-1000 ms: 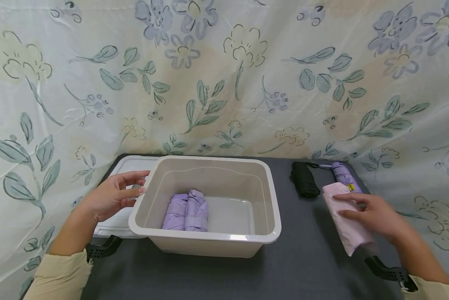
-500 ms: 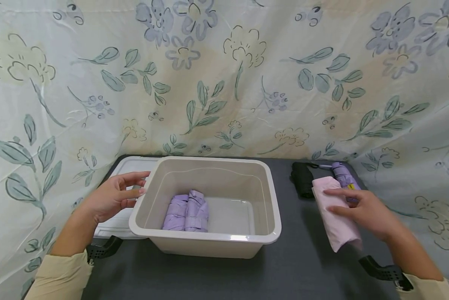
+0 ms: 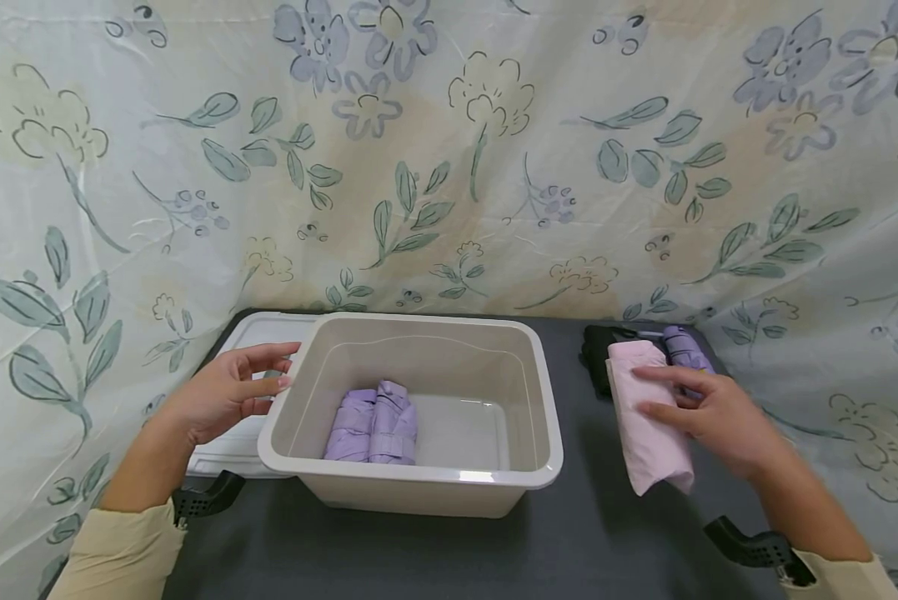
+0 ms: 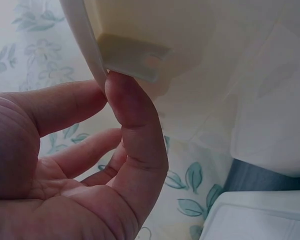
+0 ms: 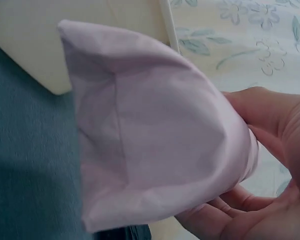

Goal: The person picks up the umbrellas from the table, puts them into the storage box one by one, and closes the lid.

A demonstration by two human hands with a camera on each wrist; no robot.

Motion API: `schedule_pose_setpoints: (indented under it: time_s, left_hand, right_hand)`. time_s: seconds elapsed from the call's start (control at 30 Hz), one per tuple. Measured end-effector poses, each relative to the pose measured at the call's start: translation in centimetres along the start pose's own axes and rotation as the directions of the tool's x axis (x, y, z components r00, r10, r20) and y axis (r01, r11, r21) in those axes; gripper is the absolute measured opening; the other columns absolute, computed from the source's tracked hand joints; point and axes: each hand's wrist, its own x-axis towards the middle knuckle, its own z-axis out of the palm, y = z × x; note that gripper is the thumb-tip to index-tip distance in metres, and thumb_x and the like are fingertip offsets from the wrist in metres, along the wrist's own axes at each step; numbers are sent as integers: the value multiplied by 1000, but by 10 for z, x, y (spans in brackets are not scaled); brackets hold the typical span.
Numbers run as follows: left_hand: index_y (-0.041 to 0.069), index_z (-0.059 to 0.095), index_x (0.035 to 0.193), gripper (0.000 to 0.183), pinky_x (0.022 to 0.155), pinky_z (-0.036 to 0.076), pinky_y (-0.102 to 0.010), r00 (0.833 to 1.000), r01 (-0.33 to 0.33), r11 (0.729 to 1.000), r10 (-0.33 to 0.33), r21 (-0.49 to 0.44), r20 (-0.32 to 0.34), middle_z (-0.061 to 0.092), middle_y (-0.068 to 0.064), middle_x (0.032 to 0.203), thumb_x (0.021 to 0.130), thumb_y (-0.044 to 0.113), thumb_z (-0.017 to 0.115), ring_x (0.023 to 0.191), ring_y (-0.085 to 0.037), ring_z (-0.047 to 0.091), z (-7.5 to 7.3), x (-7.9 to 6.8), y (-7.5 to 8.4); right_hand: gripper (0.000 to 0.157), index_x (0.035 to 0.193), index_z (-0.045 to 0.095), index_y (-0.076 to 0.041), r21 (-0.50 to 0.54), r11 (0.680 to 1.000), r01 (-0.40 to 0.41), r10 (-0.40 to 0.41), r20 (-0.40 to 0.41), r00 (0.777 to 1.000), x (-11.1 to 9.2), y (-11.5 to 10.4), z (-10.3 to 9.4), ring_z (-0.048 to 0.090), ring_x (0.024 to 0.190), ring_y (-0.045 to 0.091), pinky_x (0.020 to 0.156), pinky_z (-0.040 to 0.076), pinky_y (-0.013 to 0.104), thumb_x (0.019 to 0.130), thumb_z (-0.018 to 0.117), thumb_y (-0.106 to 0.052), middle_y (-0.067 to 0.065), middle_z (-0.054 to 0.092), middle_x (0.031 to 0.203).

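My left hand (image 3: 231,392) pinches the left rim of a beige plastic bin (image 3: 426,492) between thumb and fingertips; the left wrist view shows the finger (image 4: 140,130) curled under the rim. Inside the bin, two purple rolled cloth bundles (image 3: 393,425) lie side by side at the left. My right hand (image 3: 719,417) grips a pink rolled cloth bundle (image 3: 647,417) to the right of the bin. In the right wrist view the pink bundle's wide, folded end (image 5: 155,135) faces the camera.
Behind the pink bundle lie a black bundle (image 3: 597,358), partly hidden, and a purple rolled bundle (image 3: 686,348). A white lid (image 3: 223,454) lies under the bin's left side. Floral cloth (image 3: 449,225) hangs behind the dark table (image 3: 388,558).
My right hand has moved left with the pink bundle, which now overlaps the black bundle in the head view. My left hand has stayed on the bin's rim.
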Motion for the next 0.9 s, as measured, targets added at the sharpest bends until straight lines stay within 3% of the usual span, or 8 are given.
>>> schedule_pose_setpoints:
  time_s: [0.1, 0.37, 0.9]
  left_hand:
    - [1, 43, 153, 57, 84, 62, -33, 1000, 3, 1000, -3, 14, -2, 64, 3, 118, 101, 7, 63, 101, -12, 69, -1, 0, 0]
    - [5, 47, 152, 54, 84, 62, -34, 1000, 9, 1000, -9, 22, -4, 64, 3, 118, 101, 8, 63, 102, -13, 69, -2, 1, -2]
    - [7, 48, 151, 51, 85, 62, -33, 1000, -1, 1000, 1, -6, 13, 64, 3, 118, 101, 6, 62, 102, -12, 70, -2, 2, -3]
  right_hand:
    - [57, 142, 61, -8, 81, 997, -1, 0, 13, 1000, 1, -4, 6, 66, 93, 4, 69, 61, 31, 89, 81, -20, 22, 43, 151]
    - [53, 141, 62, -10, 299, 954, 6, -24, 55, 998, 4, -14, 20, 71, 93, 9, 67, 62, 36, 91, 77, -6, -17, 59, 129]
    - [53, 145, 59, -13, 409, 912, -23, -18, 96, 995, 10, -48, 39, 65, 98, 18, 76, 63, 35, 94, 74, -10, 0, 55, 129]
